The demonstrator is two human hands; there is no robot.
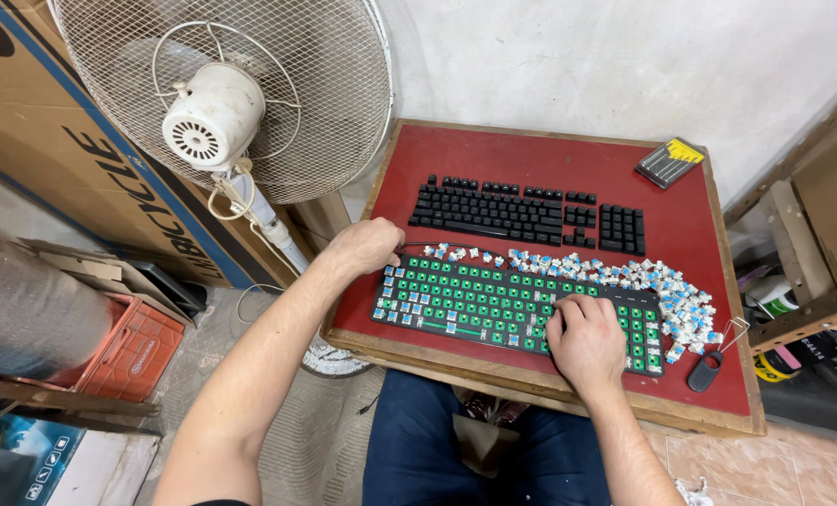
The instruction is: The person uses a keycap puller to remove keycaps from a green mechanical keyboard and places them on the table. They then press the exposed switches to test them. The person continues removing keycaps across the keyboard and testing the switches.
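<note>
A stripped keyboard base (475, 302) with a green board and a few blue switches lies near the front edge of a red-topped table (531, 159). My left hand (366, 245) rests curled at the base's upper left corner. My right hand (584, 335) presses down on its right half, fingers bent; what is under the fingertips is hidden. A band of loose blue-and-white switches (667, 290) runs along the base's far edge and piles at its right end. The black keycap set (522, 212) lies laid out behind.
A grey keycap puller with wire loops (712, 362) lies at the table's front right. A small screwdriver case (669, 162) sits at the back right corner. A white standing fan (222, 103) is left of the table, with cardboard boxes and an orange crate (133, 349).
</note>
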